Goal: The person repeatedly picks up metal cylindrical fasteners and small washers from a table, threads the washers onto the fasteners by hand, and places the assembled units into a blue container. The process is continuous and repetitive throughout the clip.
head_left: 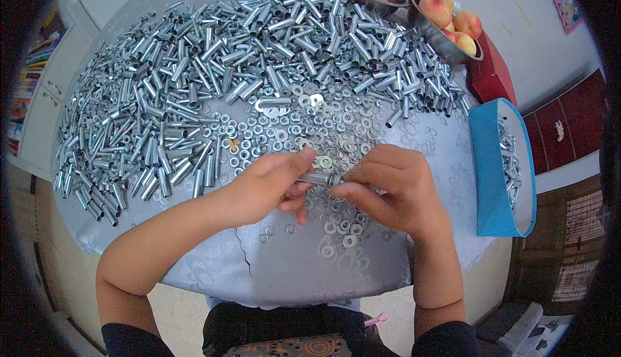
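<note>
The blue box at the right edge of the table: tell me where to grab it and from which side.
Grip the blue box by its long left wall, coming from the left, table side. It lies lengthwise along the table's right edge with its open top up and metal tubes inside, so a pinch over that rim probably works best; both hands suit the load.

Both hands, left hand (pixel 268 185) and right hand (pixel 388 189), pinching one metal tube (pixel 318 178) above scattered washers (pixel 323 130).

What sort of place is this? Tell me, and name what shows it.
Probably a home used for piecework: bowls of peaches sit on a cloth-covered table heaped with metal tubes, and both hands hold one metal tube.
</note>
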Motion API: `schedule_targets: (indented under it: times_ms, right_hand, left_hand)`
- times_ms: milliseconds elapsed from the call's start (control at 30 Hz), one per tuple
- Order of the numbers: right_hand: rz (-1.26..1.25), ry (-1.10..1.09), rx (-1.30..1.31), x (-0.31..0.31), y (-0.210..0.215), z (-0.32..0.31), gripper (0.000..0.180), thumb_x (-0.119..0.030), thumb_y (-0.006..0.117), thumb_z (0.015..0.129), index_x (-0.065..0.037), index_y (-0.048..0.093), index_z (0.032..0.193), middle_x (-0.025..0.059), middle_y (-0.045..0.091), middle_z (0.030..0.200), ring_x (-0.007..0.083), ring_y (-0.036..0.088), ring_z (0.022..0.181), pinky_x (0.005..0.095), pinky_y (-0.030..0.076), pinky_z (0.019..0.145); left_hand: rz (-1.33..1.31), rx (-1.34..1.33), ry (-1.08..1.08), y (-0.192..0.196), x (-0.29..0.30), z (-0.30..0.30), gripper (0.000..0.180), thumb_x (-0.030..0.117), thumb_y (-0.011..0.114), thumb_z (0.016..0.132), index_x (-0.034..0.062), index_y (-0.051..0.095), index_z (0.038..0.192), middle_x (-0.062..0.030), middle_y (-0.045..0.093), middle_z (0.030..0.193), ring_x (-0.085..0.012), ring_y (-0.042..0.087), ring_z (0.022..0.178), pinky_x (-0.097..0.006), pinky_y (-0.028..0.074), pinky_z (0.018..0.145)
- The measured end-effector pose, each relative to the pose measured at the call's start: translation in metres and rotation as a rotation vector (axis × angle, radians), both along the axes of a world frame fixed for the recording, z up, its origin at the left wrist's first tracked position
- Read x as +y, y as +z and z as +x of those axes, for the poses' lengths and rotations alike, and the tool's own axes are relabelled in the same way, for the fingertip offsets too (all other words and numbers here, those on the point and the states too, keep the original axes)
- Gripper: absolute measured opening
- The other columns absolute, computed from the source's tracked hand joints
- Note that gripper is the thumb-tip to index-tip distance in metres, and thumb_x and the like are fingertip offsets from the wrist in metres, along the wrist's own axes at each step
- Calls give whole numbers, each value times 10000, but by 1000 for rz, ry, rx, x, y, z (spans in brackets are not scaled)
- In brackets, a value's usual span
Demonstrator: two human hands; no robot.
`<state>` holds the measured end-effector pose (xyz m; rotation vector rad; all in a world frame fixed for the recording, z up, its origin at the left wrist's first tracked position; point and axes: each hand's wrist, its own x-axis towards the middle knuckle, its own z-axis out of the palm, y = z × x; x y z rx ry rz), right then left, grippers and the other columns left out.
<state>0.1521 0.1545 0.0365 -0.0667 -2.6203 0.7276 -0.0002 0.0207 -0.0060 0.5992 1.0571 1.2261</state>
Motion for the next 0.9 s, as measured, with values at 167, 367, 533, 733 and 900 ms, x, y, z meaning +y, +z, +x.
schedule_targets:
  times_ms: [167,367,533,733,900]
  right_hand:
    - [88,59,27,5,-5,-1,334,-233,746,628,-76,627,897,76,580,739,239,579,653,341,458,533]
    - [114,46,117,3,-6,-5,274,-226,735,638,-75,626,838,65,558,691,245,564,623,351,435,498]
    - [175,32,89,1,-3,-5,232,-222,728,648,-80,612,790,64,558,677,258,564,618,359,429,548]
    - [180,-11,44,-4,3,-6,218,-232,712,669,-81,593,771,50,558,661,255,570,640,355,424,572]
    - [78,60,-54,-1,-1,-1,226,-230,696,685,-71,570,786,73,567,718,272,569,656,357,429,533]
  left_hand:
    - [12,-1,-4,-3,-2,-1,451,416,350,930,55,404,665,10,331,568,-94,351,463,-335,489,561]
    - [14,-22,-8,0,0,-1,452,412,338,934,65,397,650,13,324,551,-93,355,458,-330,489,565]
    - [27,15,-25,-3,-1,-2,459,417,326,935,69,398,645,23,304,521,-91,348,445,-329,488,561]
    - [42,10,-30,-1,-1,-2,449,408,341,934,60,409,660,10,338,567,-93,348,458,-333,488,558]
    - [43,-3,-28,-1,-1,-2,447,411,361,929,55,414,663,6,346,577,-94,349,461,-333,487,558]
